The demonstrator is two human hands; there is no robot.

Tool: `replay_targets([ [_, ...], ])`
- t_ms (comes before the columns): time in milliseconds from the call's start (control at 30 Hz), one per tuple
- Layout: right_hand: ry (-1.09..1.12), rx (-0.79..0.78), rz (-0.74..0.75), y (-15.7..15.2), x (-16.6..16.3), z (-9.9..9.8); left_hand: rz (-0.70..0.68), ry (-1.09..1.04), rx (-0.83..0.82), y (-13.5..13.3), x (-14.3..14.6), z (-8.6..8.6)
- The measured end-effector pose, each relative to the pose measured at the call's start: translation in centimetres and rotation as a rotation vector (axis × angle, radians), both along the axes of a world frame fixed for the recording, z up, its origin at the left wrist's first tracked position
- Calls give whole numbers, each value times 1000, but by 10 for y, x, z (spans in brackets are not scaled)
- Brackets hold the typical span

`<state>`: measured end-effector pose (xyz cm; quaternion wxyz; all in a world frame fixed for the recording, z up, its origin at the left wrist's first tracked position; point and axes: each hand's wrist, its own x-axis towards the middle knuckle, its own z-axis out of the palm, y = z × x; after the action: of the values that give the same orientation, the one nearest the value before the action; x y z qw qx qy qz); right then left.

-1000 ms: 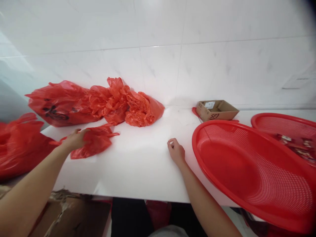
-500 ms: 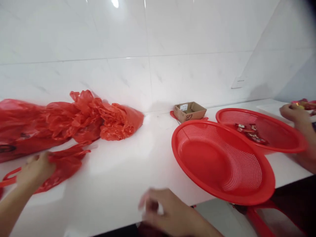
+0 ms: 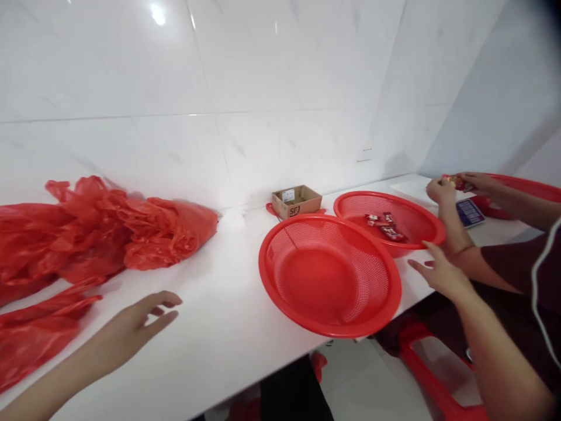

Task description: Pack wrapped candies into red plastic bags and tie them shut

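Observation:
My left hand hovers open over the white table, fingers spread, holding nothing. A flat red plastic bag lies just to its left. My right hand is open too, fingers stretched out beside the right rim of the empty red mesh basket, just below a second red basket. That second basket holds several small red wrapped packets.
A heap of crumpled red plastic bags lies against the white tiled wall. A small open cardboard box stands behind the baskets. A co-worker's hands at the far right hold a small packet beside a dark scale and another red basket.
My view has swung right. My left hand has let go of the flat red bag and opened. My right hand has moved from the table's front edge over to the baskets.

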<state>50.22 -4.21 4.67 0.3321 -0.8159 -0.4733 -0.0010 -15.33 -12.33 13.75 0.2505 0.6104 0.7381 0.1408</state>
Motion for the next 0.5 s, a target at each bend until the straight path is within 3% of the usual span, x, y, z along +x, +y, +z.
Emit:
replay_targets([
  [100,-43,-108,34,19,-2,-9,-182,-177,-148,6,43,-7],
  [200,-28,-33,25,34,-7,-4,-290,-339,-315,8,83,-14],
  [333,10,82,31,45,-10,6,-230,-639,-476,6,127,-23],
  [500,46,195,-3,44,-10,18,-92,-907,-459,12,166,-30],
])
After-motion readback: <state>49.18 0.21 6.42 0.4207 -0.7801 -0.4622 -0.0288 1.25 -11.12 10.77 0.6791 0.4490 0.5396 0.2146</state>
